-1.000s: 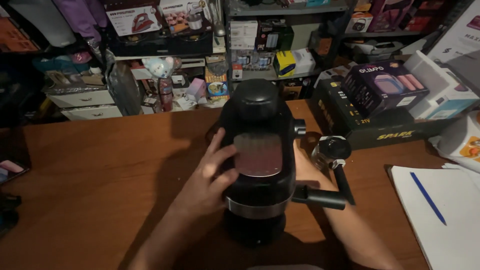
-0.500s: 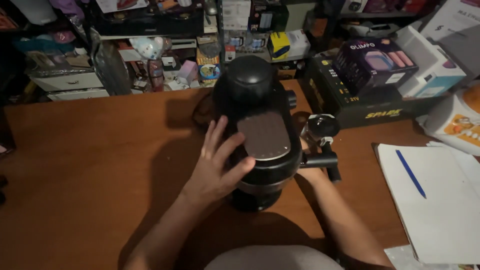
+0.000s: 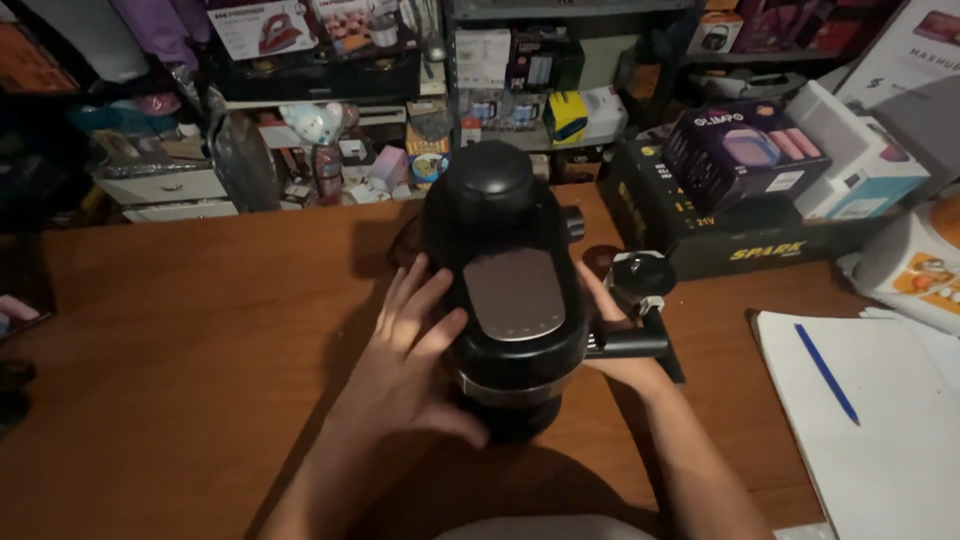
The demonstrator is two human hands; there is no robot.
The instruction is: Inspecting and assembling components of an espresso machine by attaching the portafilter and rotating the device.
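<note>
A black coffee machine (image 3: 505, 290) is seen standing near the middle of a brown wooden tabletop (image 3: 180, 330), and both hands are laid against it. The left hand (image 3: 410, 350) is pressed flat to the machine's side at nine o'clock, its fingers (image 3: 425, 300) spread wide and closed around nothing; the body seems to be steadied this way rather than gripped. On the front of the machine a grey panel (image 3: 513, 295) is turned upward, and a round black cap (image 3: 490, 185) is set at the top, at twelve o'clock. The right hand (image 3: 620, 350) is placed at three o'clock, partly hidden behind the machine. Its fingers appear to be curled under the black handle (image 3: 630, 343) that sticks out sideways, though the grip cannot be told for certain in the dim light. Just beyond, at two o'clock, a small round black fitting (image 3: 643, 272) is seen; what it holds cannot be made out. Farther right, a blue pen (image 3: 826, 373) is laid on white paper (image 3: 880, 440). Along the far edge, printed cardboard boxes (image 3: 745, 155) are stacked shut, their contents hidden.
</note>
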